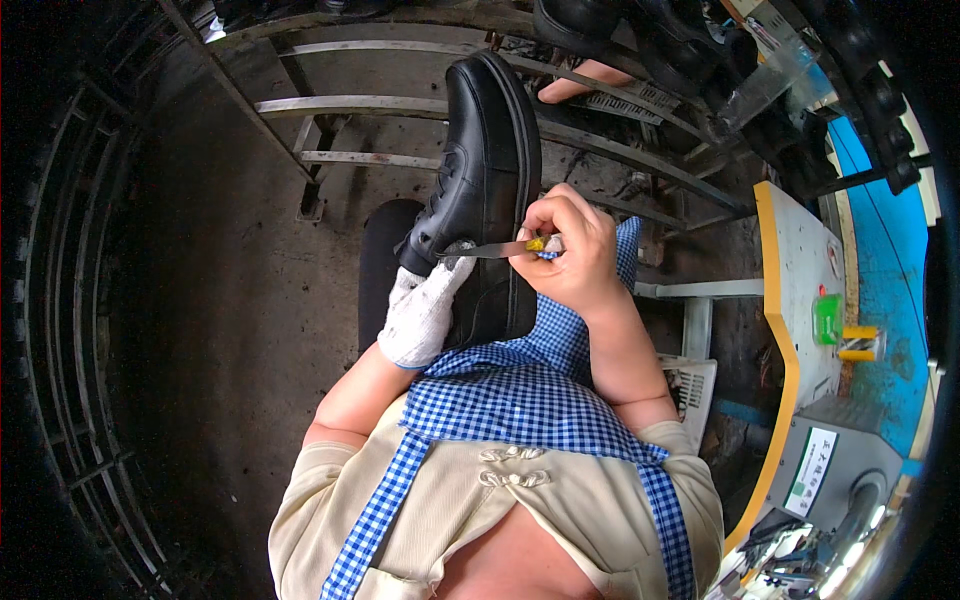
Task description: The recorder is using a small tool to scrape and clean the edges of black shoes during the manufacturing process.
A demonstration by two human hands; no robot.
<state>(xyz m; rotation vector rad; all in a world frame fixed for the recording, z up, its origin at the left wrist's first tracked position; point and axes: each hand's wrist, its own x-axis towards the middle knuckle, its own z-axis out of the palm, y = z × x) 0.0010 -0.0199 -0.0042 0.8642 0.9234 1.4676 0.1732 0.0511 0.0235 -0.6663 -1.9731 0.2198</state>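
Observation:
A black leather lace-up shoe (pixel 485 150) with a thick black sole rests over my lap, its toe pointing away from me. My left hand (pixel 422 308), in a white knit glove, is closed on the shoe's upper near the opening, thumb raised toward the blade. In my bare right hand (pixel 578 245) is a slim knife (pixel 490 250), pinched by its handle, which has a yellow part. The blade points left across the shoe, and its tip is close to my gloved thumb. Whether the edge touches the leather I cannot tell. Beneath lies my blue checked apron (pixel 510 395).
Metal rack rails (pixel 360 104) run just beyond the shoe, with black shoes (pixel 580 22) above. Another person's bare limb (pixel 588 80) shows behind them. At right stands a yellow-edged table (pixel 785 290) with a green container (pixel 827 318) and a grey machine housing (pixel 812 455). A white crate (pixel 695 390) sits below.

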